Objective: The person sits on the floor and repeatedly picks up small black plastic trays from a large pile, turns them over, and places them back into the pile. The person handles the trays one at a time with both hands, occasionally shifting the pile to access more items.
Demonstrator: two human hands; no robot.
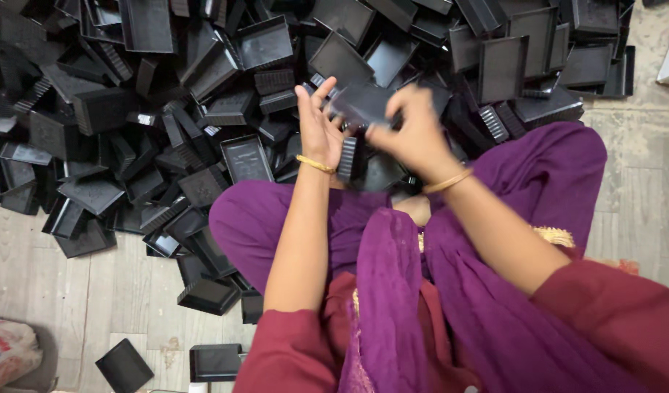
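Pale tiled floor (72, 291), seen from above, with a large heap of black plastic trays (167, 94) spread across its upper part and a few strays lying apart at lower left. You sit on the floor in purple trousers (276, 218), knees toward the heap. Left to right: your left hand (321, 131) is raised with fingers spread and mostly open, its palm resting against the edge of the black tray (360, 105) held above your lap; your right hand (414, 138) is curled closed over the same tray's near side, thumb and fingers pinching the rim. The tray looks light, thin-walled and stiff, with a smooth, probably slippery face; judge it liable to flex or crack if squeezed across the middle. Take hold at the ribbed edges or corners, where the walls appear firmest.
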